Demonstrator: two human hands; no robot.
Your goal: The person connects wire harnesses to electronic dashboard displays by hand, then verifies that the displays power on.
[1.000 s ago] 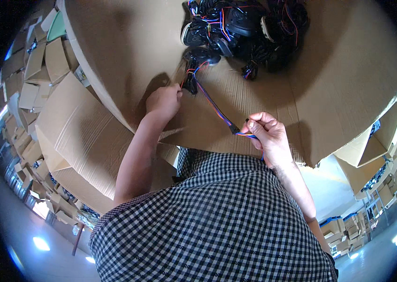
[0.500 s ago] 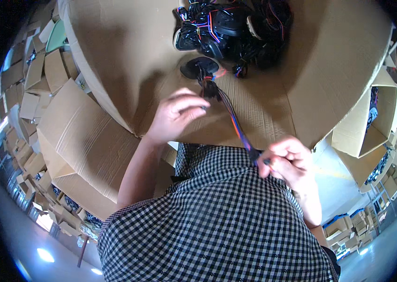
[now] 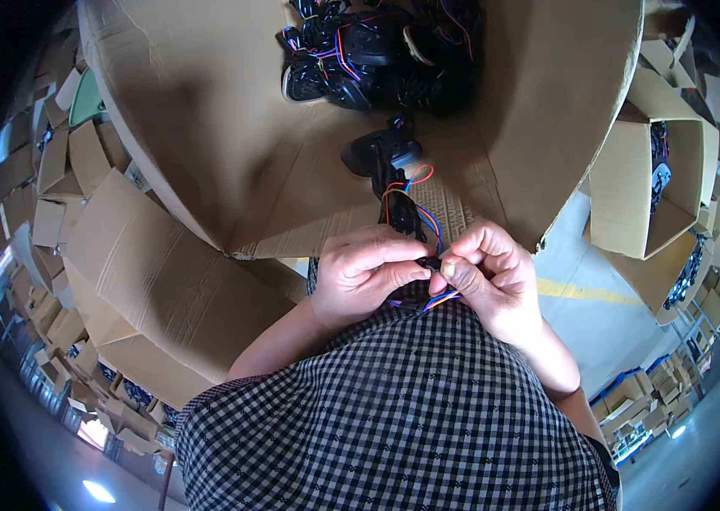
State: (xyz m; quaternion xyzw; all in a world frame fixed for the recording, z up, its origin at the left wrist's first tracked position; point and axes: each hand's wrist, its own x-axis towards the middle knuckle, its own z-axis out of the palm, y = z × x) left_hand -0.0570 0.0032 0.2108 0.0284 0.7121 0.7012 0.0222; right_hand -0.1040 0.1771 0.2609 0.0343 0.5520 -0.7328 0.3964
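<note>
My left hand and my right hand meet just above my checked apron, fingertips pinched together. Between them is a small black piece, probably a connector, mostly covered by fingers. A bundled wire harness with black, red, orange and blue strands runs from the fingertips up to a black oval part lying on the cardboard. Loose colored wire ends hang below my fingers. Farther back lies a pile of black cable bundles with similar dark parts.
A large open cardboard box surrounds the pile, its front edge near my hands. Another box stands at the left, and an open box holding dark parts is at the right. Many cartons fill both sides.
My hands have come together; the right moved up and left, the left moved down and right. The wire bundle, stretched toward my right hand before, now bends at the fingertips. My view shifted slightly.
</note>
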